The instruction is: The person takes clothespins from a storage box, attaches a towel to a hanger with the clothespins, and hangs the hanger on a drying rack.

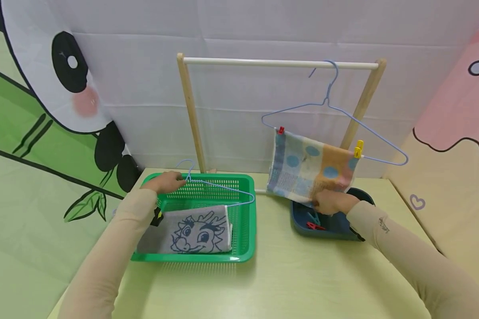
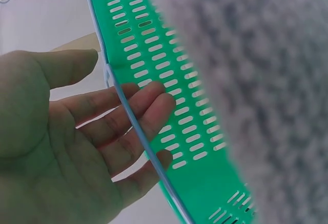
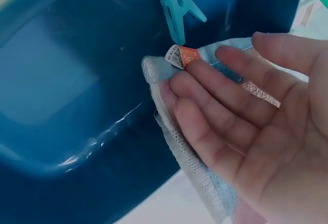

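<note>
My left hand (image 1: 165,182) is at the neck of a blue wire hanger (image 1: 219,185), its loosely bent fingers behind the wire and thumb apart in the left wrist view. A grey towel (image 1: 201,230) with a dark cartoon face hangs from that hanger over the green basket (image 1: 249,239). At right, a dotted multicolour towel (image 1: 299,161) hangs from a second blue hanger (image 1: 295,107), pegged by a red clothespin (image 1: 281,130) and a yellow clothespin (image 1: 358,149). My right hand (image 1: 333,202) touches this towel's lower edge with loosely extended fingers, beside a label (image 3: 183,56).
The second hanger hooks over the white bar (image 1: 255,62) of a wooden-legged rack. Below the dotted towel stands a dark blue basin (image 1: 331,234), holding a teal clothespin (image 3: 176,11) and a red clothespin (image 1: 315,226). A printed curtain (image 1: 239,124) stands behind the table (image 1: 295,274).
</note>
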A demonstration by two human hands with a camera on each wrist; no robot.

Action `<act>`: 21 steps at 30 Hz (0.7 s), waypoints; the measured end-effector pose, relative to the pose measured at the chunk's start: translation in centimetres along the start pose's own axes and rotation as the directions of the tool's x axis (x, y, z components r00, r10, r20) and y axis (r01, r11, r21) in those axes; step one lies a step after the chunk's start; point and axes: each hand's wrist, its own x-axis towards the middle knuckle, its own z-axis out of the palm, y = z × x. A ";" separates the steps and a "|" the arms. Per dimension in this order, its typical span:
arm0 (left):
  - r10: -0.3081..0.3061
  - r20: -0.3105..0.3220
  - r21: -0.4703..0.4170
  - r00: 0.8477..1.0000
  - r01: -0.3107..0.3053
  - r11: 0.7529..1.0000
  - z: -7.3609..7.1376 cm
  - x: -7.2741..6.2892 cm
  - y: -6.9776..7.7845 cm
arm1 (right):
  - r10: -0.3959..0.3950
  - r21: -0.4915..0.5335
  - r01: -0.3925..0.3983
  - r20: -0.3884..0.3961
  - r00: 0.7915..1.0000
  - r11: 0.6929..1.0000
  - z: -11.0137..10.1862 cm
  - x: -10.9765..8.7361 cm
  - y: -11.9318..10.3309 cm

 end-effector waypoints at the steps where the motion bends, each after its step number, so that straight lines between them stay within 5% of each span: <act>1: 0.001 -0.001 0.001 1.000 -0.001 1.000 0.1 0.1 0.0 | 0.002 -0.005 -0.002 0.009 1.000 1.000 0.1 0.1 0.0; 13: 0.025 -0.038 -0.042 0.999 -0.026 0.999 0.4 0.3 0.0 | 0.085 -0.025 -0.083 0.104 0.991 0.996 0.7 1.8 -0.4; 21: 0.064 -0.117 -0.080 0.991 -0.073 0.994 -0.6 -0.8 0.8 | 0.128 -0.057 -0.123 0.081 0.988 0.991 0.8 2.4 -0.8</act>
